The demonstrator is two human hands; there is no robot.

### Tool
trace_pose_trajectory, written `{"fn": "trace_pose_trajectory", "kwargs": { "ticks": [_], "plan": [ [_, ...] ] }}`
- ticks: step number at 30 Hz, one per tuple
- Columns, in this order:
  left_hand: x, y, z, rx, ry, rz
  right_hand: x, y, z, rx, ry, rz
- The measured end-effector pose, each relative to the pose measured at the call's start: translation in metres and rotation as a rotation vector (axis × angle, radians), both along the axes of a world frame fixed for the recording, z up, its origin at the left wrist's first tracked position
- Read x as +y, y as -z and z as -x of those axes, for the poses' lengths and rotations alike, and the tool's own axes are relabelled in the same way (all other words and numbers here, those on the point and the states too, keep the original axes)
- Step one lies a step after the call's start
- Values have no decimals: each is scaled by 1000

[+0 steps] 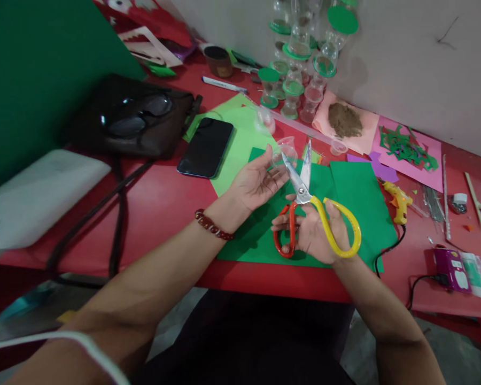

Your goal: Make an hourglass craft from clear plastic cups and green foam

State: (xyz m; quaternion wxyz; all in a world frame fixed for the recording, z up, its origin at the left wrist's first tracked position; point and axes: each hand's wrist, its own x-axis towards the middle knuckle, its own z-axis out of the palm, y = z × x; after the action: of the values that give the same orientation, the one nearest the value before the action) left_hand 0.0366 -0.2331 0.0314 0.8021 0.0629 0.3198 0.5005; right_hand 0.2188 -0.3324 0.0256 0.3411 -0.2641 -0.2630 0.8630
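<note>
My left hand (255, 186) is closed around a small clear plastic cup (287, 151), with the thumb and fingers at its side. In my right hand (317, 234) are scissors (303, 194) with one red and one yellow handle. The thumb is by the yellow loop and fingers pass through the red one. The blades are spread apart and point up toward the cup; whether they touch it I cannot tell. Below both hands lies dark green paper (260, 243), partly over light green paper (246, 125). Another clear cup (264, 121) rests on the light green sheet.
Stacked plastic cups with green discs (293, 88) stand against the wall. Rightward are brown powder (344, 120), green paper shreds (406, 148) and a yellow glue gun (399, 202) with a cord. A phone (206, 147) and a black bag (144, 128) lie to the left.
</note>
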Motion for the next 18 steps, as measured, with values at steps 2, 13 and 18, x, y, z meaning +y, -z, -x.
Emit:
{"fn": "trace_pose_trajectory", "kwargs": {
  "ticks": [2, 13, 18],
  "plan": [
    [0, -1, 0, 1, -6, 14, 0, 0, 0, 0, 9, 2],
    [-1, 1, -1, -1, -24, 3, 1, 0, -2, -14, 15, 25],
    [0, 3, -1, 6, -17, -18, 1, -1, -2, -26, 16, 30]
  ]
}}
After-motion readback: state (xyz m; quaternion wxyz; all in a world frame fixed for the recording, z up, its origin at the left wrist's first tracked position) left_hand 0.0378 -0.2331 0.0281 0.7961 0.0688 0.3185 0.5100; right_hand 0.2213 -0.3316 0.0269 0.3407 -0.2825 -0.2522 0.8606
